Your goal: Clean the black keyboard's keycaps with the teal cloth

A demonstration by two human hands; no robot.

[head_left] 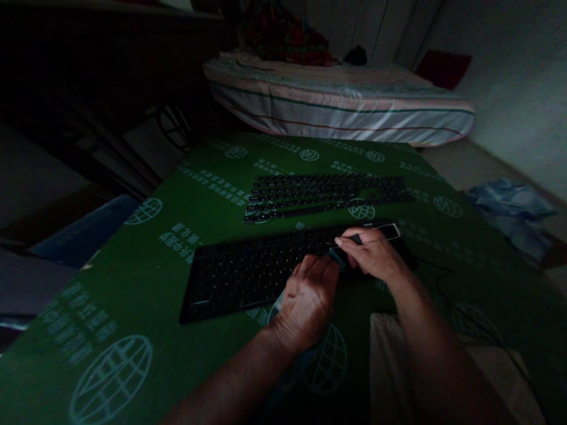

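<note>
A black keyboard (pixel 248 274) with its keycaps off lies slightly aslant in front of me. Over its right half, my left hand (pixel 309 298) is closed, with a bluish, cloth-like piece (pixel 339 256) showing at its fingertips. Close beside it, my right hand (pixel 371 252) pinches a wire keycap puller (pixel 396 231); a pale wire loop sticks out to the right and a thin end points left toward the cloth. The fingers hide most of the puller's handle. Behind the keyboard, the loose black keycaps (pixel 305 192) are laid out in rows.
A green printed cover (pixel 177 177) spreads over the table. A dark cable (pixel 465 316) runs from the keyboard to the right, past a beige cloth (pixel 385 342) by my right forearm. A bed (pixel 336 112) stands beyond the table, and bluish fabric (pixel 514 200) lies at the right.
</note>
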